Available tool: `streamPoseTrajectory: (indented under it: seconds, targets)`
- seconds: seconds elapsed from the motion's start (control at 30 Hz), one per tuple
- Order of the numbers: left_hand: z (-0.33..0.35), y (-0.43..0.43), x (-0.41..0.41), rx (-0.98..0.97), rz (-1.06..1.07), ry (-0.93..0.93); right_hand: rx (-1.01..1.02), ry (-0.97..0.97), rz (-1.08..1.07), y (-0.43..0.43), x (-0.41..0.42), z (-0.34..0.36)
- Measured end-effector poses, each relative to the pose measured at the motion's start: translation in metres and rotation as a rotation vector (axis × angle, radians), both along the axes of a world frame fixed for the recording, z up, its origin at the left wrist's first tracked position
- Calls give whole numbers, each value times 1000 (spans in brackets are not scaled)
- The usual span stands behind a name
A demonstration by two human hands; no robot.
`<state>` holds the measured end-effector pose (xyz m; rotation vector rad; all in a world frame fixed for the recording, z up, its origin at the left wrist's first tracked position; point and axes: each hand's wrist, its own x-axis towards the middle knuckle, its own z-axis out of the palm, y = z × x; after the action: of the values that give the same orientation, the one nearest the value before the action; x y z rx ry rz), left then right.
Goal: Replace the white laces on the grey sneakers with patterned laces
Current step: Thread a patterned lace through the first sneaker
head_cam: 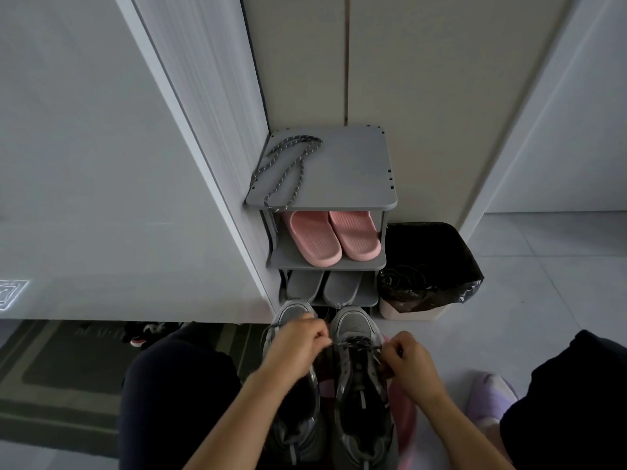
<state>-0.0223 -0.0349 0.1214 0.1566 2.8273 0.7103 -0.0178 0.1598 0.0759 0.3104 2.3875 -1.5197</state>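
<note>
Grey sneaker (357,323), toe at twelve: left hand (298,346) and right hand (412,366) pinch lace ends (359,343) toward nine and three, probably tightening.

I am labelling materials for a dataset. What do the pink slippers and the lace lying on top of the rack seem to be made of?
The pink slippers are probably soft foam or rubber with a matt finish: each looks like one moulded piece with a ribbed footbed. The lace on the rack is likely a braided textile cord, round and speckled dark and light; it lies in loose loops.
</note>
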Motion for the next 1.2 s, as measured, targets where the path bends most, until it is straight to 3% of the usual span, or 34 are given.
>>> streamPoseTrajectory:
  seconds: [0.43, 0.7, 0.87, 1.07, 1.13, 1.2]
  targets:
    - [6, 12, 8, -204, -50, 18, -100, -102, 144, 6, -2, 7]
    - [-2, 11, 20, -141, 14, -6, -204, -198, 72, 23, -6, 20]
    - [4, 20, 10, 84, 97, 127, -483, -254, -2, 9, -10, 40]
    - [-6, 48, 2, 420, 0, -135, -493, -224, 92, 1, -15, 63]
    - [-5, 46, -6, 493, 113, -101, -386, -190, 147, 7, -17, 64]
    - [0, 40, -15, 587, 257, -100, -149, -148, 202, 17, -17, 59]
